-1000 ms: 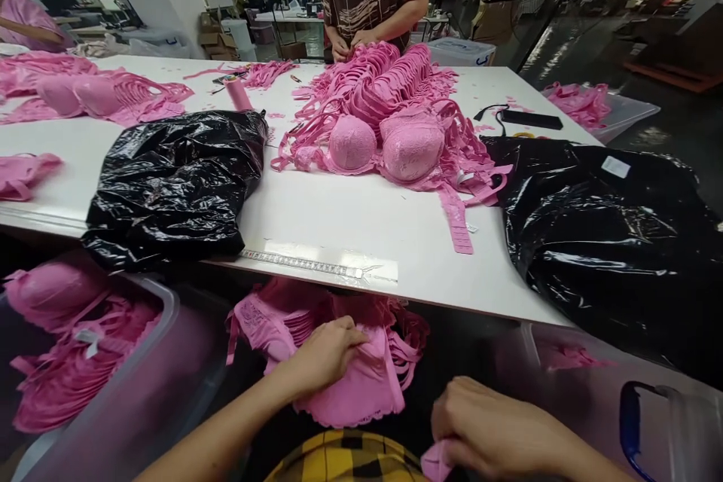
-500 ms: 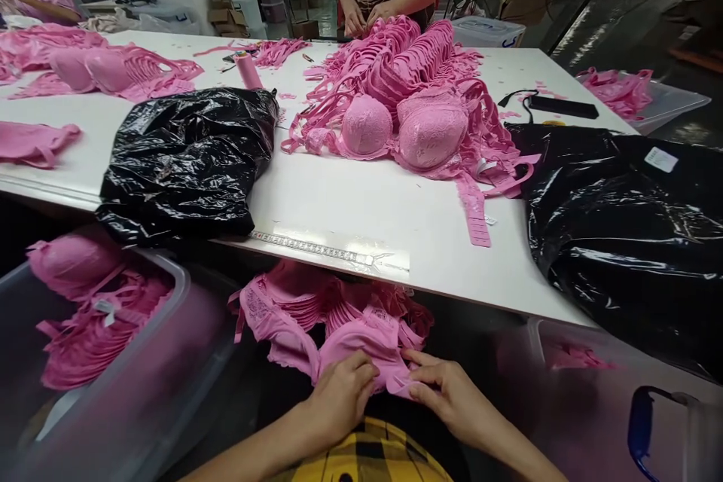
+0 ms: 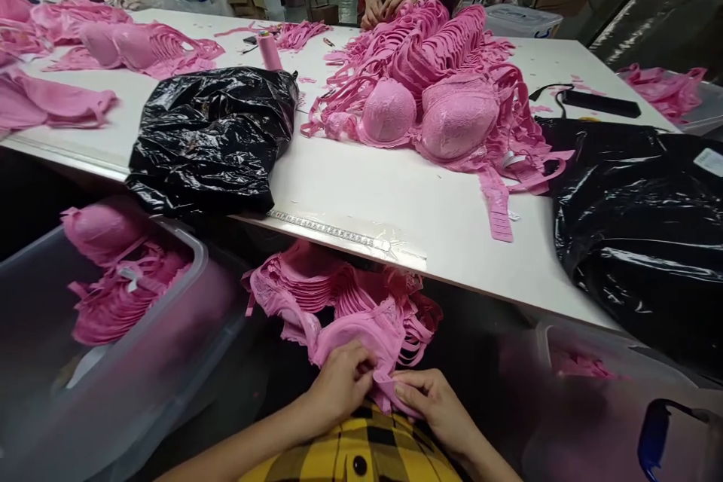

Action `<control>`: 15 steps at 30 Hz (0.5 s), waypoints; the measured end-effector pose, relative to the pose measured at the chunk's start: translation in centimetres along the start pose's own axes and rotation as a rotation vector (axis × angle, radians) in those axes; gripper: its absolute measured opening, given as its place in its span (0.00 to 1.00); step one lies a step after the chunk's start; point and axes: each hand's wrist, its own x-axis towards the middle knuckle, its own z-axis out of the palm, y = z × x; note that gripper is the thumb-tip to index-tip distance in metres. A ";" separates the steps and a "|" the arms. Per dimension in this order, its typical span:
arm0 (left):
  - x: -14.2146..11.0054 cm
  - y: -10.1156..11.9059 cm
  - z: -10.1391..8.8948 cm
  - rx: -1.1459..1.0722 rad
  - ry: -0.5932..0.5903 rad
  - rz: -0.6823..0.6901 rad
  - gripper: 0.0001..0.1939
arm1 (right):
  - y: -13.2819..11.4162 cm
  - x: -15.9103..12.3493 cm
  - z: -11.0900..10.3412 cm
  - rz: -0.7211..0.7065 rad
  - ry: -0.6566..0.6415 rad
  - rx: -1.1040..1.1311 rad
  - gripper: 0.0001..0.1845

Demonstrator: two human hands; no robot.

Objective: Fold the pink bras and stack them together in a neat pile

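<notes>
A pink bra (image 3: 361, 331) rests at my lap, with a stack of nested pink bras (image 3: 308, 279) just behind it under the table edge. My left hand (image 3: 346, 376) is closed on the lower edge of its cup, fingers curled in. Close beside it, my right hand (image 3: 432, 401) pinches the bra's pink band between thumb and fingers. A short gap separates the two hands. The fabric right under my left fingers is partly hidden.
On the white table (image 3: 350, 184) lie a row of pink bras (image 3: 446, 113), a black plastic bag (image 3: 218, 139), another black bag (image 3: 638, 218) and a measuring tape (image 3: 327, 230). Plastic bins (image 3: 197, 263) flank me. Across the table, a person's hands (image 3: 389, 4) touch the bras.
My right hand has come from the lower right up to the bra and now pinches its band. My left hand has slid down to the cup's lower edge. The view has shifted.
</notes>
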 end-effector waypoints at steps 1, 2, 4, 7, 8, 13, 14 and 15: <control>-0.1 -0.1 0.3 -0.043 0.000 -0.041 0.13 | 0.4 -0.1 0.1 0.021 0.016 0.020 0.22; -0.1 -0.2 0.5 -0.086 -0.002 -0.068 0.13 | 0.7 -0.3 0.2 0.035 0.033 0.021 0.22; 0.0 -0.3 1.1 -0.145 -0.004 -0.080 0.12 | 0.9 -0.6 0.3 0.034 0.077 -0.034 0.22; 0.2 -0.4 1.8 -0.147 0.003 -0.056 0.09 | 0.7 -1.1 0.3 -0.002 0.138 -0.188 0.19; 0.3 -0.4 1.9 -0.139 0.007 -0.051 0.08 | 0.7 -1.3 0.2 -0.023 0.162 -0.245 0.18; 0.4 -0.2 2.1 -0.139 0.008 -0.037 0.05 | 1.0 -1.9 -0.4 -0.269 0.283 -0.618 0.13; 0.4 -0.2 2.2 -0.135 0.010 -0.031 0.05 | 1.2 -2.0 -0.5 -0.330 0.310 -0.707 0.13; 0.4 -0.2 2.2 -0.128 0.014 -0.023 0.05 | 1.4 -2.0 -0.6 -0.380 0.336 -0.794 0.12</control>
